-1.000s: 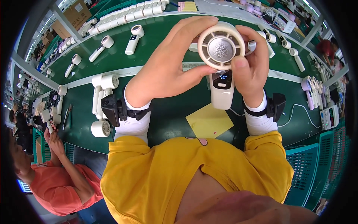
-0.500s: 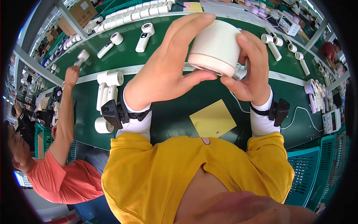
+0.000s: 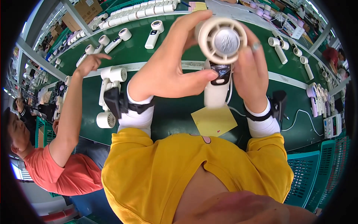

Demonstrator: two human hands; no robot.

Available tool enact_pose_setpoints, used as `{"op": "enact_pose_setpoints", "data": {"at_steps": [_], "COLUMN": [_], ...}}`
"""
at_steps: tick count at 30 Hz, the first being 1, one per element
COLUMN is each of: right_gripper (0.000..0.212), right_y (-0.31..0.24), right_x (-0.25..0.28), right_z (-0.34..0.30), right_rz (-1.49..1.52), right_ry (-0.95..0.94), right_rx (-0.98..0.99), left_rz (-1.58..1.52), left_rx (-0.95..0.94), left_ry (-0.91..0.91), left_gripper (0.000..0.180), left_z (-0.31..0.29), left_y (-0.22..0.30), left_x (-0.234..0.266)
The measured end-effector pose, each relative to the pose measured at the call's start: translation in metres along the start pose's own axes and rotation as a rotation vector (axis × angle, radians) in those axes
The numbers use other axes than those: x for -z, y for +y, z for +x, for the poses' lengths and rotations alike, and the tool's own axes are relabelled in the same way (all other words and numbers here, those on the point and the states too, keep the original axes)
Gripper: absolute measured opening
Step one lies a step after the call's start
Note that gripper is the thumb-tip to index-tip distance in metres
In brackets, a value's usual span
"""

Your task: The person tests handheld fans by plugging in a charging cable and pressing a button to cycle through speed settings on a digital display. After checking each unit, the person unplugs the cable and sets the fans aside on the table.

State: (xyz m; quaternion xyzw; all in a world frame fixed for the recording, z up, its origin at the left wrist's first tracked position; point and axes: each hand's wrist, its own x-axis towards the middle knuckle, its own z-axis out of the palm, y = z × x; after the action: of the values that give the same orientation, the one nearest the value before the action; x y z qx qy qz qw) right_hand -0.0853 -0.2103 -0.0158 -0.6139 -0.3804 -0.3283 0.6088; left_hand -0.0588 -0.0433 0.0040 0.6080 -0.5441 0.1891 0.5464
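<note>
A cream handheld fan (image 3: 216,93) is raised in front of me, its round grille facing me and its handle hanging down. The small dark display below the head is lit. My left hand (image 3: 167,69) is closed round the fan, fingers behind the head and thumb tip at the display's edge. On the other side, my right hand (image 3: 253,71), a little blurred, has its fingers against the side of the head. A white cable (image 3: 230,87) runs down beside the handle. Beneath lies a yellow paper sheet (image 3: 214,121) on the green table (image 3: 167,119).
White fans (image 3: 112,78) stand at the left, with another lying below them. More fans (image 3: 153,37) lie on the green surface beyond a pale strip. At the right sit a small meter box (image 3: 332,123) and teal baskets (image 3: 304,175). A co-worker's hand (image 3: 91,64) reaches in from the left.
The fan has turned from base-on to grille-on, so its handle and lit display now show. My right hand has shifted along its side. The co-worker's hand has moved right and let go of a fan.
</note>
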Motion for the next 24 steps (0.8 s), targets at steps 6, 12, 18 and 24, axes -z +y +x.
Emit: {"op": "enact_pose_setpoints", "data": {"at_steps": [6,12,18,24], "right_gripper": [0.037,0.032,0.035,0.034], "right_y": [-0.009,-0.010,-0.008,-0.006], "right_x": [0.004,0.005,0.001,-0.006], "right_z": [0.003,-0.004,-0.002,-0.006], "right_rz": [0.845,0.545,0.608,0.341], "right_ry": [0.170,0.146,0.123,0.143], "right_rx": [-0.907,-0.905,-0.908,-0.807], "left_rz": [-0.301,-0.183,-0.057,-0.100], "left_rx": [0.615,0.517,0.491,0.569], "left_ry": [-0.024,-0.011,0.078,0.353], "left_gripper": [0.058,0.052,0.046,0.042], "left_z": [0.001,0.000,-0.001,-0.013], "left_y": [0.009,-0.005,-0.006,-0.008], "left_x": [0.005,-0.005,-0.010,0.010]}}
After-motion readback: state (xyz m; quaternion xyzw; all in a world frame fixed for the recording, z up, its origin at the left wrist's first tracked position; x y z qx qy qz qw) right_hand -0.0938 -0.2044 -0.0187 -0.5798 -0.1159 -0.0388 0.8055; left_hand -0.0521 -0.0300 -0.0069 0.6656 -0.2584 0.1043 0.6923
